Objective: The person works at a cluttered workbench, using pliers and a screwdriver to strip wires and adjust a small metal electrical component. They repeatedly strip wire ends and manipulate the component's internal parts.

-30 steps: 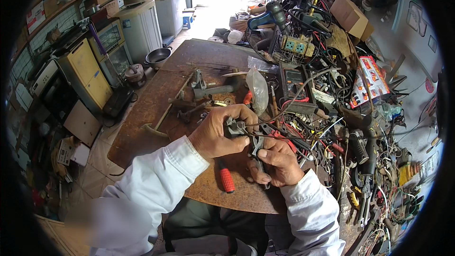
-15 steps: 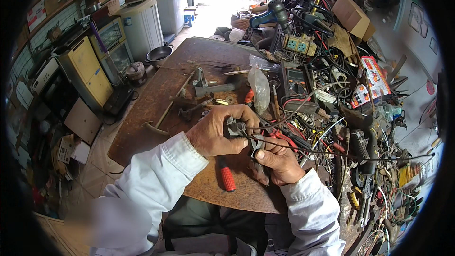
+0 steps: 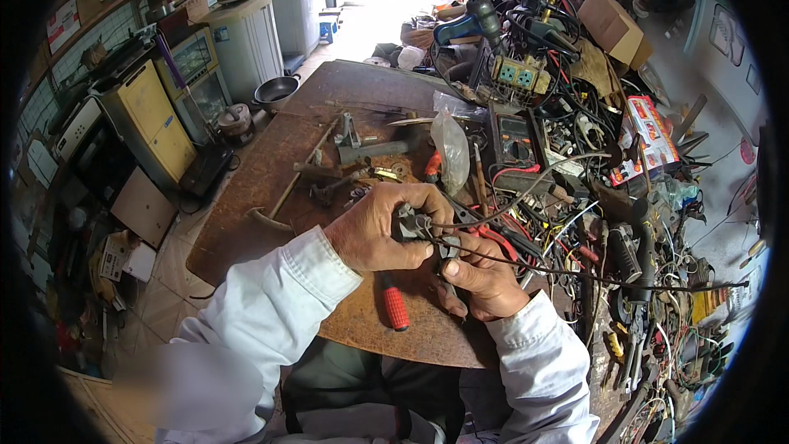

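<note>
My left hand is closed around a small grey metal part, its thumb and fingertips pressed on it. Dark thin cables run from this part past my right hand and out over the clutter on the right. Close beside it, my right hand grips a worn grey metal piece between thumb and fingers. Its narrow end points down toward my lap; the fingers hide too much to tell its kind. Below my left hand, a red ribbed handle lies on the brown wooden table.
A claw-ended hammer-like tool and metal parts lie beyond my hands. A clear plastic bag stands near a multimeter. Tangled wires, tools and a cardboard box crowd the right. Cabinets line the left.
The long cable's free end on the right has dipped a little, and the upper cable has shifted slightly. Both hands keep nearly the same place and grip.
</note>
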Demonstrator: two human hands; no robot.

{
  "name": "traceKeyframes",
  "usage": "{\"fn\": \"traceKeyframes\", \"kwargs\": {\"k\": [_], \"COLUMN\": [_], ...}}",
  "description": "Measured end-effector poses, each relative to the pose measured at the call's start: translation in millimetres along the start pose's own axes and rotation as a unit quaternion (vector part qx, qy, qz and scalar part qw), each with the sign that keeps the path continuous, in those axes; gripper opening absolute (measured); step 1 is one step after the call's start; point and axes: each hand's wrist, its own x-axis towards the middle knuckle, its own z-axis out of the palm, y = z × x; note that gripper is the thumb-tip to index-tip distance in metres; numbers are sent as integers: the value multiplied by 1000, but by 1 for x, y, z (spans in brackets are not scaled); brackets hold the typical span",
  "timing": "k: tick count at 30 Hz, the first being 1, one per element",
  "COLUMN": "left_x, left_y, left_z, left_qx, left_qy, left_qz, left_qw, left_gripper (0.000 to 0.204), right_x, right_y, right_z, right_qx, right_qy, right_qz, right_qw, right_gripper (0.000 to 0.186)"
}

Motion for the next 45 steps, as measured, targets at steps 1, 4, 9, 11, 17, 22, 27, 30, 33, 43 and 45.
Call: {"fn": "traceKeyframes", "kwargs": {"k": [1, 4, 9, 11, 17, 22, 27, 30, 33, 43, 45], "left_x": [0, 1, 0, 1, -2, -2, -4, -4, -6, -8, -8], "left_y": [-1, -2, 0, 2, -1, -18, -18, -14, -18, -14, -12], "left_z": [0, -1, 0, 0, -1, 0, 9, 9, 6, 9, 11], "left_qx": [11, 33, 29, 24, -34, -33, -39, -12, 19, 42, 44], "left_qy": [4, 13, 18, 10, 23, 36, 113, 129, 133, 147, 159], "left_qz": [2, 4, -7, 1, -36, 12, -25, -37, -47, -66, -56], "left_qw": [1000, 999, 999, 1000, 999, 999, 993, 991, 990, 986, 985], "left_gripper": [25, 29, 28, 24, 25, 49, 57, 55, 52, 56, 55], "right_x": [1, 1, 0, -2, 0, 1, 2, 2, 3, 1, 3], "right_y": [0, -3, -6, -7, -3, 1, 1, -1, 1, -1, -1], "right_z": [-1, 4, 5, 2, 10, 9, 11, 13, 9, 11, 16], "right_qx": [-5, -15, 102, 40, -53, -88, -107, -139, -167, -157, -130], "right_qy": [-2, 1, -25, -19, 10, 25, 39, 43, 39, 48, 51], "right_qz": [-1, -7, 12, 5, -32, -46, -30, -20, -25, -16, -19], "right_qw": [1000, 1000, 994, 999, 998, 995, 993, 989, 985, 986, 990], "right_gripper": [44, 42, 40, 41, 37, 33, 33, 34, 35, 35, 36]}}
